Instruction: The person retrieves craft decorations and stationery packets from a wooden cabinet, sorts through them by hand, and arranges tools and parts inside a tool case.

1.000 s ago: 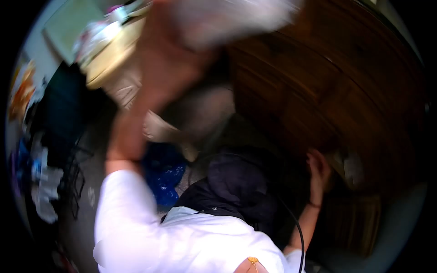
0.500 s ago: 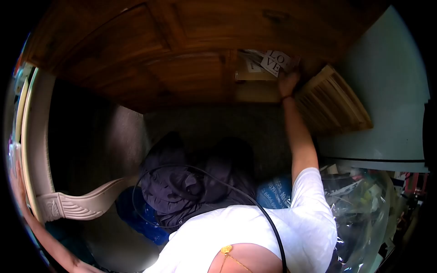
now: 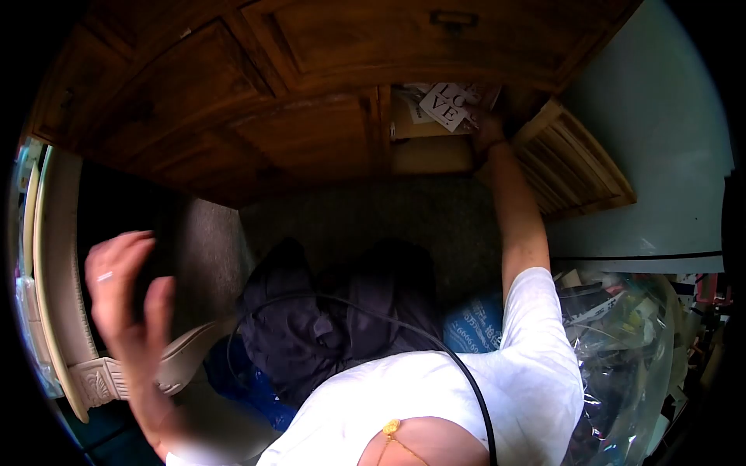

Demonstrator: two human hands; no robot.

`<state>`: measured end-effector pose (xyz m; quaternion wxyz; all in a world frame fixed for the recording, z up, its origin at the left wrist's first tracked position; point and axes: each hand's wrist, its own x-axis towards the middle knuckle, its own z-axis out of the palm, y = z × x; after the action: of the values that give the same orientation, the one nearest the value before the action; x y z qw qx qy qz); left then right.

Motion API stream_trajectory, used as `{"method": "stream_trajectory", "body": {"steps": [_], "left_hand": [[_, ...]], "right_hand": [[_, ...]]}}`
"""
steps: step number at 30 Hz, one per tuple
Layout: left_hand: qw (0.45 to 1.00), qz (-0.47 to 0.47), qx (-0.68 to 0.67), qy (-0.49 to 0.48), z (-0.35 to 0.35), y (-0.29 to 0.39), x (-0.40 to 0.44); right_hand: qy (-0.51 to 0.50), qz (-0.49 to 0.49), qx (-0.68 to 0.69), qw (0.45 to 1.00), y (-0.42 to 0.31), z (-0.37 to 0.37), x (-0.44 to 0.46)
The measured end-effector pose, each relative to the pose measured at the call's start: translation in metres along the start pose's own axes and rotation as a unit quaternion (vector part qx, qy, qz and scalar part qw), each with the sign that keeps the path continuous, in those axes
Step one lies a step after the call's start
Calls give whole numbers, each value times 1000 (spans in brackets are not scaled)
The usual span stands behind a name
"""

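Note:
My right hand point(image 3: 486, 129) reaches into an open compartment of the wooden cabinet, at the right edge of a white card point(image 3: 445, 106) printed with "LOVE". Its fingers are dark and partly hidden, so whether they grip the card is unclear. Under the card lie papers point(image 3: 414, 109) and a light brown box-like piece point(image 3: 431, 130). On the left, my left hand point(image 3: 124, 291) is raised in the air, a ring on one finger. Its thumb stands apart from the bent fingers, with nothing held. It is above a pale carved furniture leg point(image 3: 183, 357).
The wooden cabinet point(image 3: 311, 140) spans the top. A slatted door point(image 3: 579, 159) hangs open beside a pale blue-grey panel point(image 3: 660, 147). Dark fabric point(image 3: 295, 334) covers my lap under a black cable point(image 3: 381, 314). A clear plastic bag point(image 3: 622, 349) with mixed items sits at right.
My left hand has risen from the far left edge into view. The LOVE card has shifted slightly left within the compartment, with my right hand still beside it. The view has tilted a little.

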<state>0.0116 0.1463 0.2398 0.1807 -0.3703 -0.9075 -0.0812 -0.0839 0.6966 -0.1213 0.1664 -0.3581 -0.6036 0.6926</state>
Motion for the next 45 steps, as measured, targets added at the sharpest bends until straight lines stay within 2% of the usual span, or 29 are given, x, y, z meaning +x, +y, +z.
{"method": "stream_trajectory", "body": {"steps": [1, 3, 4, 5, 6, 8, 9, 10, 11, 13, 14, 17, 19, 21, 23, 24, 26, 27, 28, 29, 31, 33, 35, 36, 38, 39, 41, 43, 45], "left_hand": [[997, 38, -21, -58, 18, -3, 4], [979, 49, -183, -74, 65, 18, 18], [960, 42, -258, -100, 91, 26, 25], [918, -11, -356, -175, 108, 40, 37], [881, -38, -417, -221, 136, 48, 43], [773, -101, -556, -287, 194, 70, 61], [738, -130, -566, -343, 224, 77, 71], [651, -214, -598, -416, 242, 88, 87], [593, -262, -627, -432, 268, 96, 95], [564, -325, -631, -423, 309, 111, 108], [565, -323, -631, -421, 324, 116, 114], [544, -358, -664, -367, 358, 125, 127], [473, -365, -739, -312, 373, 127, 130], [459, -376, -752, -288, 386, 129, 130], [445, -385, -765, -263, 402, 132, 131], [430, -401, -774, -235, 411, 133, 133], [412, -415, -785, -206, 425, 137, 133], [435, -427, -769, -190, 430, 139, 132], [459, -439, -753, -173, 434, 140, 132], [458, -438, -754, -172, 436, 141, 132], [471, -443, -746, -157, 439, 143, 129], [467, -439, -750, -163, 438, 142, 128], [466, -434, -753, -167, 431, 140, 128], [456, -438, -755, -177, 425, 139, 128], [445, -441, -757, -186, 414, 139, 131], [443, -447, -752, -194, 409, 139, 132], [440, -452, -749, -203, 412, 139, 131], [416, -430, -783, -168, 420, 141, 130], [410, -434, -783, -174, 420, 140, 128]], "right_hand": [[-12, -46, 37, 998, 16, -1, 3], [-26, -98, 73, 992, 16, 3, -6], [-6, -44, 139, 989, 9, 11, -20], [14, 9, 203, 979, 5, 19, -37], [13, 8, 203, 979, 6, 21, -52], [29, 22, 132, 991, 13, 22, -88], [29, 22, 131, 991, 12, 27, -108], [55, 72, 212, 973, 8, 35, -130], [81, 121, 290, 946, 8, 41, -147], [63, 102, 327, 937, 28, 44, -166], [45, 83, 364, 927, 36, 46, -173], [20, 47, 359, 932, 50, 59, -194], [2, 30, 366, 930, 54, 62, -193], [-15, 14, 371, 928, 54, 61, -191], [-44, 86, 263, 960, 36, 48, -186], [-43, 85, 263, 960, 25, 37, -183], [132, 47, 53, 989, 5, 12, -177], [131, 45, 51, 989, 7, 4, -166], [181, -138, -4, 974, 13, -1, -152], [223, -315, -58, 921, 9, 0, -146], [67, -363, -111, 923, -2, 22, -135], [66, -330, -292, 896, -21, 56, -115], [36, -273, -261, 925, -24, 83, -98], [36, -276, -259, 925, -26, 90, -89], [81, -222, -352, 905, -19, 98, -66], [61, -258, -341, 902, -11, 94, -49], [34, -269, -303, 914, -22, 92, -58], [5, -282, -264, 922, -42, 91, -74], [-35, -209, -186, 959, -55, 90, -91]]}}
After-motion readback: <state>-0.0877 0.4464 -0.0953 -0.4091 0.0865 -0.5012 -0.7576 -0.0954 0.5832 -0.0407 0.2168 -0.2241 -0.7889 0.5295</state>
